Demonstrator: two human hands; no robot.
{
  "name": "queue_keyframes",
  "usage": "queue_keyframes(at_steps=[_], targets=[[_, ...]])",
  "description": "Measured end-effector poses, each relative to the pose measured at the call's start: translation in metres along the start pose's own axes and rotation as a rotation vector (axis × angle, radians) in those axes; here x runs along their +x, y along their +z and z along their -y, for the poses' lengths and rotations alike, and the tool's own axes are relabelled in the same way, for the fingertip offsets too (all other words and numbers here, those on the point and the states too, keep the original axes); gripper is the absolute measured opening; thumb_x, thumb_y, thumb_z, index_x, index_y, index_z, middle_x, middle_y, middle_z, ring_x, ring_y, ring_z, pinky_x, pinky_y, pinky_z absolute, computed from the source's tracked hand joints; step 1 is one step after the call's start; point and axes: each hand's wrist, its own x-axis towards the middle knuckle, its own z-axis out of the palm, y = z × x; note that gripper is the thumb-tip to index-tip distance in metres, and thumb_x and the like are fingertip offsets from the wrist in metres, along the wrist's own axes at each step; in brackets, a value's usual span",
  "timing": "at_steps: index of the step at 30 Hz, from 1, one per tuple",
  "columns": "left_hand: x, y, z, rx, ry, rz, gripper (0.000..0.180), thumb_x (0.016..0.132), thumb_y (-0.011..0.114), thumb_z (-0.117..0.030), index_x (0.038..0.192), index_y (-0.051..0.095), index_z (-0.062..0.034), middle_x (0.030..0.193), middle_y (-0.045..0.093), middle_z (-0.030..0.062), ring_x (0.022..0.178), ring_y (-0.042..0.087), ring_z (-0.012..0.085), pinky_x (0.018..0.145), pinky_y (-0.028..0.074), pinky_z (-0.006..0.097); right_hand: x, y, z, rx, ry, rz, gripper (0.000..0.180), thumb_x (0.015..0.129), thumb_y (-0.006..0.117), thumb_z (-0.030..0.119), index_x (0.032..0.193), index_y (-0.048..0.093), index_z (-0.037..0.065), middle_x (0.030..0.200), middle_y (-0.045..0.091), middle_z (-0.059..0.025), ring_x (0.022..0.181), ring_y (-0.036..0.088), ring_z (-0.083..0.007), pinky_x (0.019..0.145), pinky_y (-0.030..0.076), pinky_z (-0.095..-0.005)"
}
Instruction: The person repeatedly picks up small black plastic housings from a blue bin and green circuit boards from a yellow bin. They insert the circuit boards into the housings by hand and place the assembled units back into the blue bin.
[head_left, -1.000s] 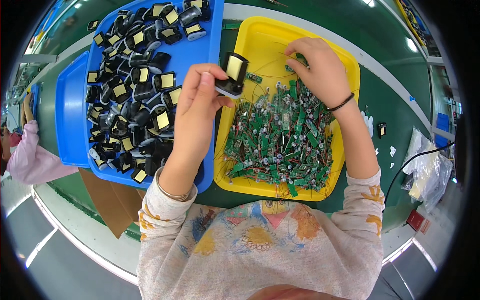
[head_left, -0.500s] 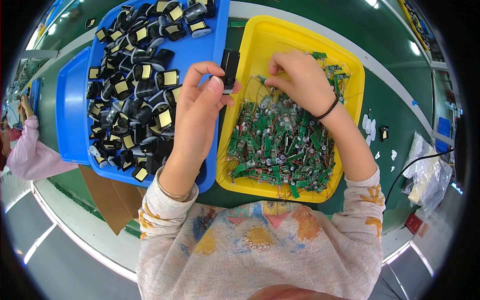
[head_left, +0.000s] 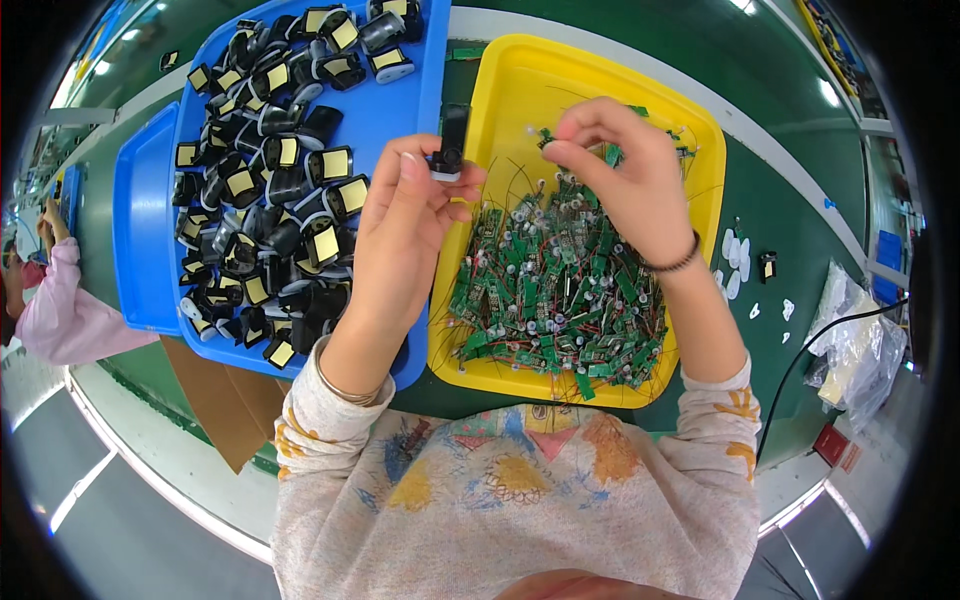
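My left hand (head_left: 400, 225) is closed on a black plastic housing (head_left: 454, 135) with a pale grey end, held upright over the edge between the two trays. Over the yellow tray (head_left: 705, 190), my right hand (head_left: 638, 180) pinches a small green circuit board (head_left: 545, 137) between thumb and forefinger. A small whitish round part shows at the board's tip. Below that hand lies a heap of green circuit boards (head_left: 560, 290) with red and black wires. Several black housings with cream pads (head_left: 270, 160) fill the blue tray (head_left: 405, 95) on the left.
A second blue tray (head_left: 145, 230) sits further left, near a person's pink sleeve (head_left: 70, 310). To the right, white flat pieces (head_left: 738, 258), a single black part (head_left: 768, 266) and a clear plastic bag (head_left: 860, 340) lie on the green table. A brown cardboard piece (head_left: 225, 405) hangs at the near left.
My right hand has lifted slightly off the heap, bringing the small circuit board up with it. The housing in my left hand has tilted, showing more of its pale end.
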Motion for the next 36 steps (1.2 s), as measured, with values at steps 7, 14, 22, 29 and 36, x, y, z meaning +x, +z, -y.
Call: queue_keyframes(at_steps=[7,14,22,29,36], targets=[[-0.008,0.019,0.012,0.251,0.076,0.104,0.018,0.088,0.049,-0.017,0.100,0.049,-0.0044,0.101,0.050,0.0063,0.092,0.052,0.0148,0.082,0.039,0.028,-0.028,0.028,0.018,0.964,0.178,0.036,0.017,0.085,0.053,0.006,0.100,0.050,0.001,0.090,0.055,-0.0019,0.082,0.052,-0.0074,0.073,0.044,-0.0216],[-0.009,0.021,0.006,0.621,0.267,0.126,0.026,0.073,0.066,-0.005,0.095,0.054,-0.0016,0.099,0.055,0.0095,0.089,0.057,0.0180,0.077,0.045,0.030,-0.033,0.024,0.010,1.023,0.160,0.046,0.020,0.082,0.056,0.003,0.100,0.050,0.000,0.093,0.054,-0.0030,0.084,0.053,-0.0087,0.075,0.044,-0.0219],[-0.006,0.020,0.003,0.886,0.416,0.106,0.024,0.069,0.068,-0.005,0.091,0.057,0.0004,0.093,0.061,0.0122,0.085,0.059,0.0244,0.074,0.046,0.030,-0.035,0.022,0.002,0.960,0.107,0.085,0.021,0.080,0.058,0.000,0.099,0.050,-0.001,0.095,0.054,-0.0034,0.087,0.053,-0.0084,0.079,0.043,-0.0222],[-0.007,0.020,0.003,0.775,0.388,0.088,0.025,0.066,0.069,-0.002,0.088,0.058,0.0003,0.090,0.060,0.0108,0.083,0.057,0.0216,0.074,0.044,0.029,-0.036,0.020,0.006,0.186,-0.266,-0.190,0.018,0.068,0.067,-0.002,0.084,0.059,0.000,0.076,0.057,-0.0068,0.067,0.057,-0.0147,0.060,0.046,-0.0232],[-0.009,0.020,0.003,0.671,0.378,0.074,0.024,0.066,0.070,-0.003,0.087,0.057,0.0003,0.088,0.058,0.0099,0.082,0.055,0.0186,0.074,0.043,0.027,-0.032,0.018,0.004,-0.185,-0.696,-0.336,0.020,0.060,0.070,-0.003,0.078,0.063,0.000,0.067,0.056,-0.0071,0.053,0.053,-0.0191,0.045,0.043,-0.0263]])
